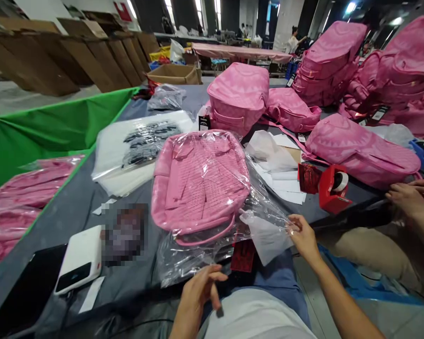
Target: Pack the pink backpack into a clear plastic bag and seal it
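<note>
A pink backpack [205, 183] lies flat inside a clear plastic bag [183, 259], its straps and mesh back facing up. Toward the lower right, my right hand [304, 238] pinches the edge of the clear plastic, pulled out sideways from the backpack. A translucent white sheet [266, 235] hangs just beside those fingers; whether they also hold it I cannot tell. My left hand [201, 289] is open at the table's near edge, fingers apart, just below the bag's loose plastic. A red tag or small box [242, 256] sits under the plastic between my hands.
More pink backpacks [238, 94] are piled at the back and right. A red tape dispenser [334, 188] stands right, near another person's hands [408, 197]. Left are stacked plastic bags [141, 146], a white power bank [79, 259] and a green-lined bin [56, 122] with wrapped pink bags.
</note>
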A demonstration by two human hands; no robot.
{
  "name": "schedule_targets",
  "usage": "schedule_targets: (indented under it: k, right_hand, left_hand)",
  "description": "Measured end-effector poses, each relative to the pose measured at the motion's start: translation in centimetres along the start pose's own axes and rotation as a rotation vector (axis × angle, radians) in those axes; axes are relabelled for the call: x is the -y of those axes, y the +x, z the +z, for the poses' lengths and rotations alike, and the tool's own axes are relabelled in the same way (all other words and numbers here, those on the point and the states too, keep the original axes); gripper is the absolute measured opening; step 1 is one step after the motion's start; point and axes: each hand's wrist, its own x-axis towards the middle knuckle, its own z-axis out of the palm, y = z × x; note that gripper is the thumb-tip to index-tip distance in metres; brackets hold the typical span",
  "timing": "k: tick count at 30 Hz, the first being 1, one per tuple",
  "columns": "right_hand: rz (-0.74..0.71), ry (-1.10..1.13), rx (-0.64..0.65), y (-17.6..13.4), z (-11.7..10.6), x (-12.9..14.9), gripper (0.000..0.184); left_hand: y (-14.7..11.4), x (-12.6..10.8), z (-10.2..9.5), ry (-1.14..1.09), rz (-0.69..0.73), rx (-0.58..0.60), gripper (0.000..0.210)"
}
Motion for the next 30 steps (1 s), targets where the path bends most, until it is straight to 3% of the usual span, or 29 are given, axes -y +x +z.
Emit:
schedule_targets:
  k: [2,4,9,14,19,21,24,26,28,30]
  right_hand:
    - [0.044,0.035,0.009,0.4,1.6,0.1,0.046]
    - [0.06,0.032,0.015,0.7,2.7,0.3,0.044]
    - [0.011,0.067,0.144,-0.7,3.1,1.2,0.029]
    - [-0.057,0.117,0.203,-2.7,2.5,2.1,0.027]
    - [0.191,0.28,0.391,-4.7,3.8,0.6,0.037]
    - [0.225,0.324,0.376,-4.6,3.6,0.0,0.044]
    - [0.232,0.287,0.161,-3.1,1.5,-0.5,0.057]
    - [0.255,0.224,0.047,-2.4,-0.4,-0.4,0.064]
    - [0.267,0.165,0.014,-3.0,-1.6,0.0,0.066]
    - [0.347,0.208,0.062,-5.0,-1.8,0.9,0.072]
  left_hand:
    - [0.1,-0.7,2.0,0.057,-0.094,0.223,0.064]
    - [0.6,-1.5,3.0,0.052,-0.14,0.31,0.063]
    - [3.1,-2.3,4.3,-0.223,0.04,0.057,0.073]
    - [4.9,-4.0,7.0,-0.499,0.043,0.015,0.06]
    - [6.3,-8.1,10.0,-0.591,0.13,-0.004,0.052]
    - [7.1,-8.9,11.3,-0.548,0.131,0.024,0.054]
    - [7.9,-8.1,12.4,-0.452,0.067,0.011,0.062]
    - [7.7,-6.5,12.1,-0.37,0.022,0.033,0.065]
    - [6.6,-4.6,10.8,-0.331,0.038,0.04,0.064]
    - [4.7,-2.6,9.0,-0.374,0.072,-0.023,0.058]
